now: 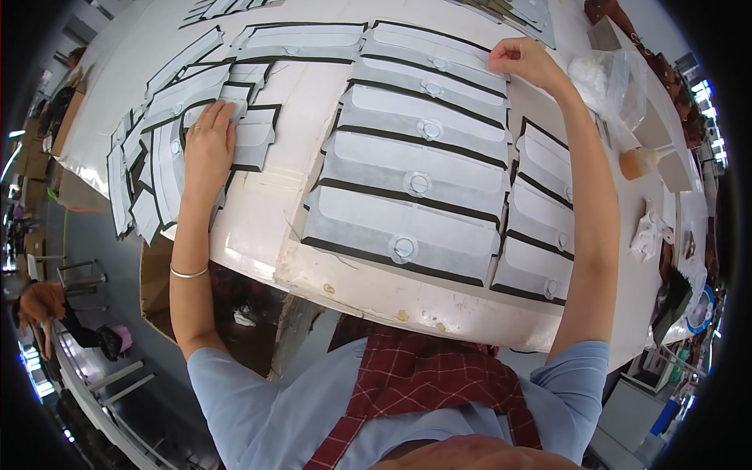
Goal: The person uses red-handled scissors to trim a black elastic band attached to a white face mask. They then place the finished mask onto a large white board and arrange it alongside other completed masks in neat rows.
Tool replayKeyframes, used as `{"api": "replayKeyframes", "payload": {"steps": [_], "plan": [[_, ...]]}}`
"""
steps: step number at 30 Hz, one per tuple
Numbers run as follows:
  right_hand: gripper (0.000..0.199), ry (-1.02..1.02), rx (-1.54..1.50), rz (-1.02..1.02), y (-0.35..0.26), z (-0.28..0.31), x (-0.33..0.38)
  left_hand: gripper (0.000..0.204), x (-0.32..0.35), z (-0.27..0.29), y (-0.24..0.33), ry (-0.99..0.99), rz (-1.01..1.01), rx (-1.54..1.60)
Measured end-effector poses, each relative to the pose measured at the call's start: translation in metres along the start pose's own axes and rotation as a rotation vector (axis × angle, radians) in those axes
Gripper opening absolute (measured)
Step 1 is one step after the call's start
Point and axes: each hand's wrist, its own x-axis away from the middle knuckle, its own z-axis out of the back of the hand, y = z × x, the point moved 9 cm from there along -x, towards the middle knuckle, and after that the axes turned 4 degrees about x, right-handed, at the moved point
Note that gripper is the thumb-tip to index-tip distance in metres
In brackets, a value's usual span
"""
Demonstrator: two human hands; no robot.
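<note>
My left hand (207,145) lies on a loose pile of grey-white panels (168,160) with black edges, its fingers stretched over the top pieces. At the far right end of a neat column of similar panels (431,125), my right hand (533,63) has thumb and fingers pinched together. Whatever is between those fingertips is too small to make out; they are at the corner of the farthest panel (439,51). Each panel in the column overlaps its neighbour and carries a small round disc (419,184) near its middle.
A shorter column of panels (533,235) lies under my right forearm. Farther right are a clear plastic bag (623,86), a bottle of amber liquid (638,162) and a crumpled white bag (648,233). The white table's front edge (407,309) runs before my apron. Another person (51,309) bends down at the far left.
</note>
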Motion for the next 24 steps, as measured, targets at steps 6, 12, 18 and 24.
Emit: {"api": "replayKeyframes", "payload": {"steps": [6, 12, 18, 24], "plan": [[0.014, -0.007, 0.006, -0.110, 0.026, -0.010, 0.008, 0.029, 0.001, 0.000, 0.000, 0.017, -0.001, 0.024], [0.018, 0.069, 0.083, 0.008, -0.003, 0.007, 0.002, 0.030, -0.003, -0.004, 0.001, 0.019, 0.004, 0.044], [0.033, -0.178, -0.587, 0.358, -0.326, -0.009, 0.059, 0.051, 0.008, -0.003, -0.005, -0.017, 0.048, 0.056], [0.048, 0.172, 0.368, 0.697, -0.244, -0.005, 0.014, 0.052, 0.000, 0.002, 0.002, 0.006, 0.035, 0.094]]}}
